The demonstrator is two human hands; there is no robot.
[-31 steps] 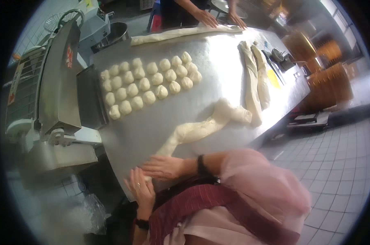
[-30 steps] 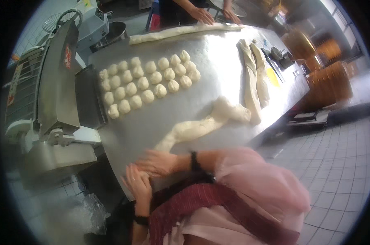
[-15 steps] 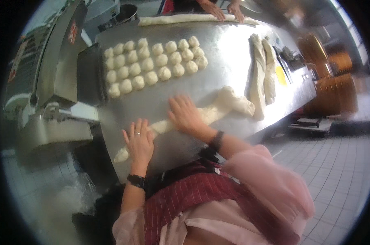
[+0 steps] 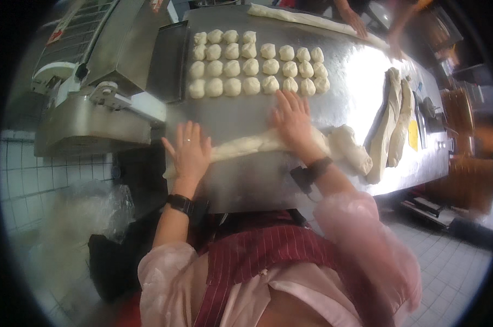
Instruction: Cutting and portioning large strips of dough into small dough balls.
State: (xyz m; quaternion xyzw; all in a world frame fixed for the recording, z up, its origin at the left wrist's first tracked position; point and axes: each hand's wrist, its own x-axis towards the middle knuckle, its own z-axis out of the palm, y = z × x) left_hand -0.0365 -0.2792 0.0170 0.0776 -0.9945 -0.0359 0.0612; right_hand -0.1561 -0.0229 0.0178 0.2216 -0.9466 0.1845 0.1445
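Note:
A long rope of pale dough point(image 4: 252, 145) lies across the near part of the steel worktable point(image 4: 241, 188). Near its left end, my left hand point(image 4: 190, 150) rests flat on it with the fingers spread. Farther right, my right hand point(image 4: 294, 121) presses on the rope, palm down and fingers stretched out. Beyond that hand the dough widens into a thick, folded lump point(image 4: 351, 150). My palms hide the parts of the rope under them. Rows of small round dough pieces point(image 4: 250, 67) sit just past my hands.
A steel machine point(image 4: 91, 122) stands at the table's left side. Two dough strips point(image 4: 386, 125) lie at the right beside a yellow card point(image 4: 413, 134). Across the table, a co-worker's hands point(image 4: 356, 24) touch another long dough roll point(image 4: 306, 19). Wooden containers point(image 4: 456, 158) stand at far right.
The view has turned, so the table lies straighter. My right hand has moved farther along the rope to the right, and the rope between my hands looks longer. The co-worker's hands are farther apart.

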